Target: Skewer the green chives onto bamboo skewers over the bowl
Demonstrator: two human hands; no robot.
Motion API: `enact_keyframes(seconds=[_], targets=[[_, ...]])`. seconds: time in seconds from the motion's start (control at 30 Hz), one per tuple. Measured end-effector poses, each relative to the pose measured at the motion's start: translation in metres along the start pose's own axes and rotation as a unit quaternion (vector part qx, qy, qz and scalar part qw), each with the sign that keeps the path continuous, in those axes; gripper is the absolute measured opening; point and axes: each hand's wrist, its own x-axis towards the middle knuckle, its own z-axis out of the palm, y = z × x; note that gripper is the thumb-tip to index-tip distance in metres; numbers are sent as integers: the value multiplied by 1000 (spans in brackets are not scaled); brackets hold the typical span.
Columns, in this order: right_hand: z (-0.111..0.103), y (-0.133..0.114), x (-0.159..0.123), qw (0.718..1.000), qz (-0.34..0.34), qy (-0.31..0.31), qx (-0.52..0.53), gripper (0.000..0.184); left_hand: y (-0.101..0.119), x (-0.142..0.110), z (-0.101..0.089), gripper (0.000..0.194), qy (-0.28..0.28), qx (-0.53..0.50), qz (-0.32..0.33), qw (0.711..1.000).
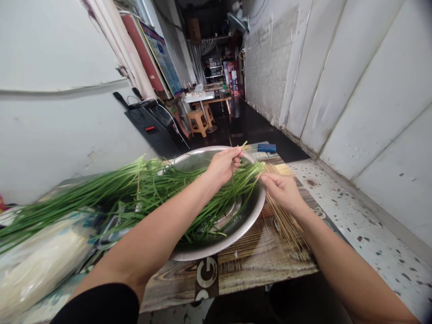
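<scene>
Head view: left hand (pixel 223 164), fingers curled, pinched thin stem (pixel 244 145); right hand (pixel 282 190) pinched at green stalks' (pixel 221 202) pale ends. Stalks lay across metal basin (pixel 252 219), ends pointing right, long axis left-right.

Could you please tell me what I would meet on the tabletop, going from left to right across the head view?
Pale, plastic-wrapped soft package, round silver metal basin, thin brown wooden sticks.
</scene>
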Motion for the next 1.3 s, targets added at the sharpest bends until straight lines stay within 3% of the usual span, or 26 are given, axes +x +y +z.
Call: enact_keyframes(seconds=[0.9,1.13,1.3], targets=[[0,1,0,1000,-14,8,-13,30,2,5,-3,12,-42,-9,-51,998],[1,0,0,1000,-11,12,-11,30,0,1,-1,10,-15,-13,-10,1000],[0,0,0,1000,-12,10,-13,29,-1,4,-2,8,-10,-35,-18,999]])
